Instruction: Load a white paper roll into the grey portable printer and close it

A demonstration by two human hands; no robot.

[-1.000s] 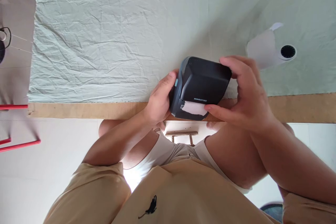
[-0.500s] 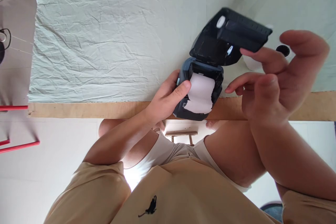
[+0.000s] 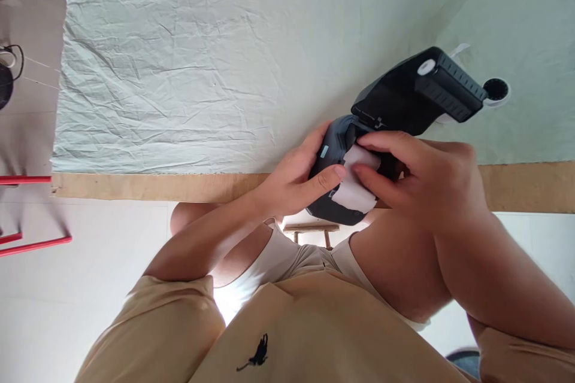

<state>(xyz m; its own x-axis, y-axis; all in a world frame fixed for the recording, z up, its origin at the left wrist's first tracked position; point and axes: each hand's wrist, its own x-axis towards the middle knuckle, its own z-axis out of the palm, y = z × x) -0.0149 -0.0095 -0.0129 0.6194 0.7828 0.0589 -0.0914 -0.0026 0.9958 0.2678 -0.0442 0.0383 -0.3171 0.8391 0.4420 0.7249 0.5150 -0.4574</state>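
Observation:
A dark portable label printer [image 3: 335, 210] is held over the table's front edge with its black lid [image 3: 395, 93] swung up. My left hand [image 3: 299, 179] is closed around the printer's left side, its thumb reaching over the rim to the white paper. Inside the compartment lies a white paper roll [image 3: 358, 191], its loose end hanging over the front of the body. The thumb and forefinger of my right hand [image 3: 426, 176] reach into the compartment and grip the roll. My other right fingers are partly hidden behind the hand.
Behind the lid, a white round object with a dark centre [image 3: 497, 91] stands on the pale green cloth [image 3: 179, 72]. A bare wooden strip [image 3: 157, 187] runs along the table's front edge. Red metal bars [image 3: 36, 246] and a black cable [image 3: 18, 57] are at the left.
My right hand has left the lid and moved down and left into the paper compartment. The printer has shifted slightly right and towards me, still in my left hand.

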